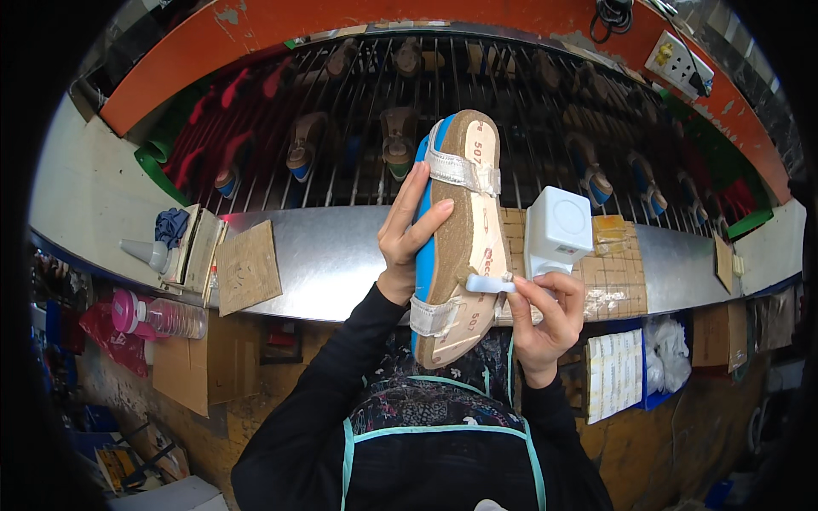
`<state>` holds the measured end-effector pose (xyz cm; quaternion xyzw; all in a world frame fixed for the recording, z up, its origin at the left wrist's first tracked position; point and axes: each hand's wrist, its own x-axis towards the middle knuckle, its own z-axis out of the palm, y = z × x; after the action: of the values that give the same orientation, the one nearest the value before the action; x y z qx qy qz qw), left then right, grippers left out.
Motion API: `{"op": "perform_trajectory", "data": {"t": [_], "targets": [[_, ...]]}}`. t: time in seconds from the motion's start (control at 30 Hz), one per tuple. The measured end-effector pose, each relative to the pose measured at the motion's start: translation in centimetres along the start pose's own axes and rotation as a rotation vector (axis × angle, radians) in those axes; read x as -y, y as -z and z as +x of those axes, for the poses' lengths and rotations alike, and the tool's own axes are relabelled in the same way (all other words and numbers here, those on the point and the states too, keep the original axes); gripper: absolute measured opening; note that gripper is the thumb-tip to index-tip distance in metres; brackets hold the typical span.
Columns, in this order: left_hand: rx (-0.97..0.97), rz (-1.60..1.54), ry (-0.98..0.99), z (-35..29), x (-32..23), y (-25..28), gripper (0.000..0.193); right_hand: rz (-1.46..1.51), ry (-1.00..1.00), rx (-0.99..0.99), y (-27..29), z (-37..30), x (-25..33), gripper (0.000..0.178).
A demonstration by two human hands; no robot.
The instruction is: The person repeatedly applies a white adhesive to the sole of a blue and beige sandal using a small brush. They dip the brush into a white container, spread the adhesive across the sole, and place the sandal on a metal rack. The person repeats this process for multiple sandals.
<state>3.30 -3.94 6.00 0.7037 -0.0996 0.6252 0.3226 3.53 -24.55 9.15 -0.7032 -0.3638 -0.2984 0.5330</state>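
Observation:
My left hand [402,243] grips a half-made sandal [460,221] from its left side, thumb across the brown rim. The sandal is tilted with its pale underside up. Silvery straps [456,172] wrap over its edge at both ends, and blue material shows along its left side. Between thumb and fingertips, my right hand [547,325] pinches a small brush [489,284] with a white handle. Its brownish tip lies at the sandal's surface near the lower strap; whether it touches I cannot tell. A white plastic container [558,226] stands just beyond my right hand.
Ahead, a rod conveyor [354,183] carries several similar sandals. Cardboard [622,285] and a yellowish block [608,234] lie on the metal ledge [324,255]. On the left are a cardboard piece [249,266] and a pink-capped bottle [162,318]. A blue bin [654,362] sits lower right.

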Motion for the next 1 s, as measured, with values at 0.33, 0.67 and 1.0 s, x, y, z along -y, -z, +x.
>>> {"op": "perform_trajectory", "data": {"t": [0.33, 0.67, 1.0], "targets": [[-0.003, 0.061, 0.032, 0.5, 0.3, -0.4, 0.045, -0.216, 0.306, 0.015, 1.1, 0.5, 0.8, 0.029], [0.006, 0.059, 0.13, -0.6, -0.4, -0.2, 0.049, 0.089, -0.283, 0.082, 0.1, 2.8, -1.0, 0.015], [0.096, 0.217, 0.217, -2.2, -0.8, 1.0, 0.051, 0.297, -0.464, 0.199, 1.1, -0.9, 1.4, 0.014]]}}
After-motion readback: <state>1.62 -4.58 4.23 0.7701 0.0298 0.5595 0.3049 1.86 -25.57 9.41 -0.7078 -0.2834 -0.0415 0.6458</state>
